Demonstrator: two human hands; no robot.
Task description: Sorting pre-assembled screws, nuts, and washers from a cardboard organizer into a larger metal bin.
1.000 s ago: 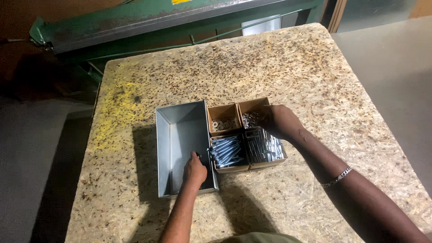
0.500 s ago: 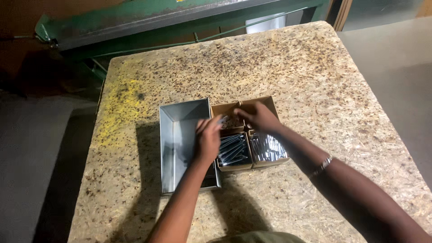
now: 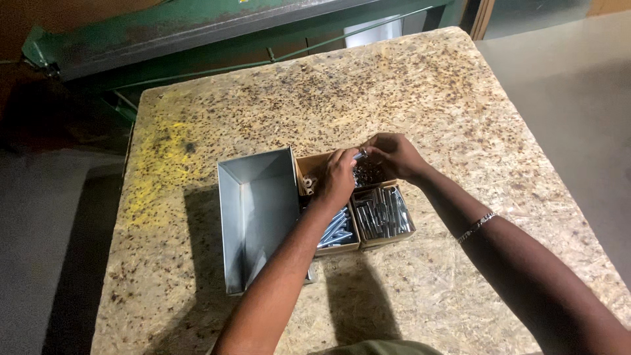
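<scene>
My left hand (image 3: 339,176) and my right hand (image 3: 388,154) meet above the back compartments of a cardboard box (image 3: 360,246) of metal fasteners. Between their fingertips is a small shiny metal piece (image 3: 363,152), a nut or a washer; both hands pinch it. Long silver bolts (image 3: 336,230) fill the front left compartment. Shorter bolts (image 3: 382,213) fill the front right one. A grey sheet-metal tray (image 3: 256,210) lies open and empty just left of the box, under my left forearm.
Everything rests on a chipboard table (image 3: 434,85) with a yellow stain (image 3: 161,158) at its left. A green metal machine (image 3: 164,29) stands behind the far edge. Grey floor lies to the left and right.
My left hand has left the tray's front end and risen to the back of the box. My right hand has lifted a small piece from the back right compartment, and the hands have come together.
</scene>
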